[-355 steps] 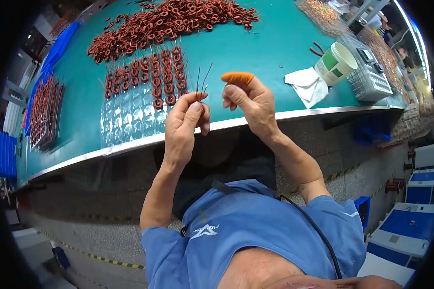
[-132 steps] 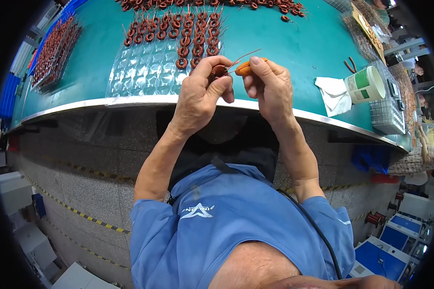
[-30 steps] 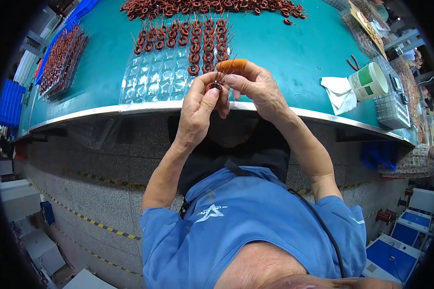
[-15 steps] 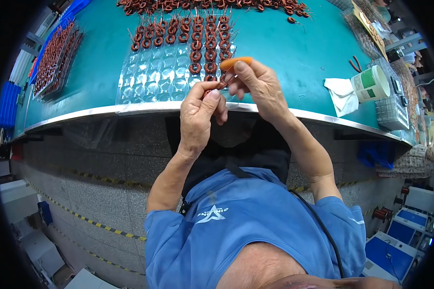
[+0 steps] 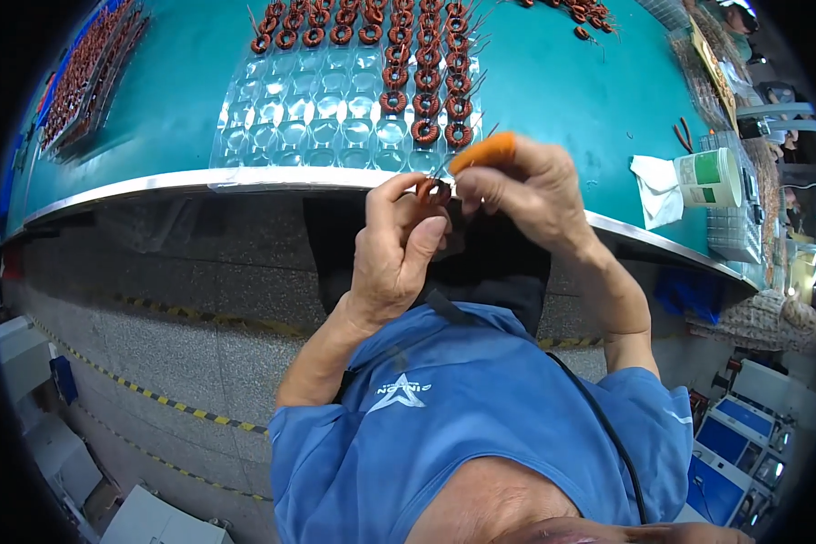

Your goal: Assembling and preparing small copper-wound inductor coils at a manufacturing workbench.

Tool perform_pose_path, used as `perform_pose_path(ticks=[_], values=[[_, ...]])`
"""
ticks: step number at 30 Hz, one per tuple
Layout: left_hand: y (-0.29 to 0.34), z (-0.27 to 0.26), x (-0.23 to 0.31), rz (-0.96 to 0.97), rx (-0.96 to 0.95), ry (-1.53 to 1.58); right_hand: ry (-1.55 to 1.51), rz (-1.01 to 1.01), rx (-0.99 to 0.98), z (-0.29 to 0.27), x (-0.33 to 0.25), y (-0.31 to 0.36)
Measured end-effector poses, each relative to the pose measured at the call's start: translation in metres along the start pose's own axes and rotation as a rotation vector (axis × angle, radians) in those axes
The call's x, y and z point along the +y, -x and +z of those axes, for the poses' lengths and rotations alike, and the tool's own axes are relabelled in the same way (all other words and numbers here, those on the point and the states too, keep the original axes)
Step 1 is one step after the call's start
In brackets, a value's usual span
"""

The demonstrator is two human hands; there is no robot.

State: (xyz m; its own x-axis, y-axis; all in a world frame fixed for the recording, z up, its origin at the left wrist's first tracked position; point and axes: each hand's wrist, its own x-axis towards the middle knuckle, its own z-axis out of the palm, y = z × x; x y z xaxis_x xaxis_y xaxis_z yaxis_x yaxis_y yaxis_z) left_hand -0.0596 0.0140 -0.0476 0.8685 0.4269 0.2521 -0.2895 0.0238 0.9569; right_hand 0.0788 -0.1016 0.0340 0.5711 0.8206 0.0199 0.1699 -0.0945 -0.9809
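Observation:
My left hand is closed on a small copper-wound ring coil, held by thumb and fingers just off the table's front edge. Thin wire leads rise from the coil toward my right hand. An orange finger cover sits on the right index finger. The right thumb and fingers are bent together close beside the coil; what lies between them is too small to make out. Beyond both hands, a clear plastic tray holds several rows of similar ring coils, with vacant pockets at its near left.
More coils lie at the far side of the green table. Filled trays stand at the left. On the right are a white cloth, a tipped white-and-green tub, red-handled pliers and stacked clear trays.
The table has shifted upward in the picture. Both hands are nearer to me and farther right relative to the tray. The coil in my left hand shows more plainly.

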Motion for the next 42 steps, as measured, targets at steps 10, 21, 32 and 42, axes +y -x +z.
perform_pose_path(ticks=[10,21,32,42], values=[[0.007,-0.024,0.013,0.013,0.141,-0.138,0.503,-0.125,-0.072,0.007,0.006,-0.079],[0.037,-0.03,-0.014,-0.125,0.071,-0.21,0.837,-0.29,0.272,-0.078,0.003,-0.091],[0.048,-0.011,-0.027,-0.215,-0.097,-0.349,1.52,-0.179,0.389,-0.283,0.125,-0.132],[0.014,0.013,0.016,-0.308,-0.131,0.169,0.394,0.014,0.027,-0.134,0.031,-0.052]])
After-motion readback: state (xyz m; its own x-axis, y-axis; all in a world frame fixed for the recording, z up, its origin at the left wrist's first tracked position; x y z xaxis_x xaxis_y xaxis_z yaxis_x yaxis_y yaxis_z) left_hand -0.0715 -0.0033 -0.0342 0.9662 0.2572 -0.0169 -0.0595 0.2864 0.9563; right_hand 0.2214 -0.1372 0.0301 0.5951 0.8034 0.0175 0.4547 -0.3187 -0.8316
